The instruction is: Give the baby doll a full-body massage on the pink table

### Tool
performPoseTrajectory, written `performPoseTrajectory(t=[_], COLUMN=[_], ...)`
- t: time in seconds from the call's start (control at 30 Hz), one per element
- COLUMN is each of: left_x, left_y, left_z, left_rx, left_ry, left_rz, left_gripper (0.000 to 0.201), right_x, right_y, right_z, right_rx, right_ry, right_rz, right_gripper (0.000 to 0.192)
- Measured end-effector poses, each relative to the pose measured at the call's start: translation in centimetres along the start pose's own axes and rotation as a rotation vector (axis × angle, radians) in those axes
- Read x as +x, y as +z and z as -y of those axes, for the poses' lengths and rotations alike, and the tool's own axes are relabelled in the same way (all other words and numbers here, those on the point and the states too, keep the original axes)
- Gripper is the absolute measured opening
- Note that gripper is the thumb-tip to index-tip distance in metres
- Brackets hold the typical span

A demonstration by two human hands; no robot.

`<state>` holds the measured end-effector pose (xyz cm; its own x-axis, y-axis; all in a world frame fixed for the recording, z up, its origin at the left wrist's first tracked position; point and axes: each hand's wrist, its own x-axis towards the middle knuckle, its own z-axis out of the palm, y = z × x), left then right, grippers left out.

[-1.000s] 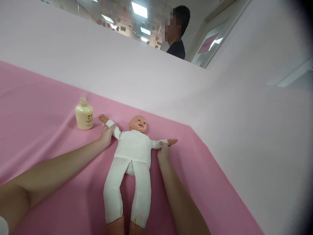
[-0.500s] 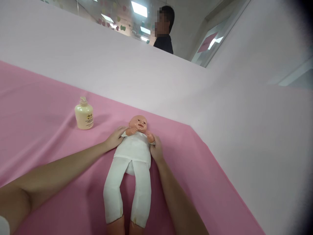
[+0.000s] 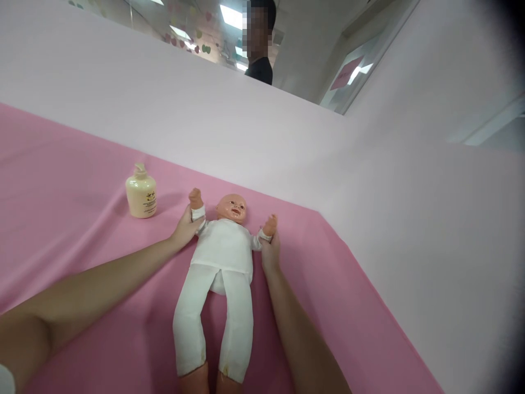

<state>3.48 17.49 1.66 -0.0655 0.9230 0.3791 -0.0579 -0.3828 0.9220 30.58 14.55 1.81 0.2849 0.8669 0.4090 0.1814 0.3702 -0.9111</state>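
A baby doll (image 3: 223,246) in a white top and white trousers lies on its back on a pink cloth (image 3: 320,284), head at the far end. My left hand (image 3: 185,229) is closed around the doll's forearm on the left side of the view, at the white sleeve. On the other side, my right hand (image 3: 270,253) grips the doll's other forearm near the wrist. Both doll arms are spread outward from the chest, their small hands showing above my grip. The doll's feet run off the lower edge of the view.
A cream pump bottle (image 3: 141,196) stands on the cloth, left of the doll's head. White walls (image 3: 229,137) rise behind the cloth and on the right. Beyond a window at the top, a person in dark clothing (image 3: 260,70) is seen.
Both my hands have moved outward, swinging the doll's arms from over its chest to its sides. The person behind the window has shifted left. The pump bottle and the doll's body stay put.
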Motion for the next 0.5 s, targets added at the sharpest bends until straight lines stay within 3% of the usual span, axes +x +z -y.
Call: performPoseTrajectory(t=[0.1,0.2,0.37,0.5], left_x=[0.7,1.3,1.6,1.5], left_y=[-0.2,-0.6,-0.8,-0.7], left_z=[0.3,0.5,0.6,0.7], left_rx=[-0.281,-0.481,-0.550,-0.530], left_ry=[-0.163,-0.313,-0.355,-0.346], left_rz=[-0.220,-0.369,-0.417,-0.397], left_gripper=[0.036,0.030,0.030,0.031], right_x=[0.9,1.9,2.7,2.2], right_y=[-0.9,-1.7,-2.4,-2.0], right_z=[-1.4,-3.5,-5.6,-4.5], right_rx=[0.212,0.343,0.369,0.321], right_ry=[0.110,0.183,0.202,0.199], right_rz=[-0.147,-0.240,-0.274,-0.266], right_gripper=[0.066,0.076,0.083,0.090])
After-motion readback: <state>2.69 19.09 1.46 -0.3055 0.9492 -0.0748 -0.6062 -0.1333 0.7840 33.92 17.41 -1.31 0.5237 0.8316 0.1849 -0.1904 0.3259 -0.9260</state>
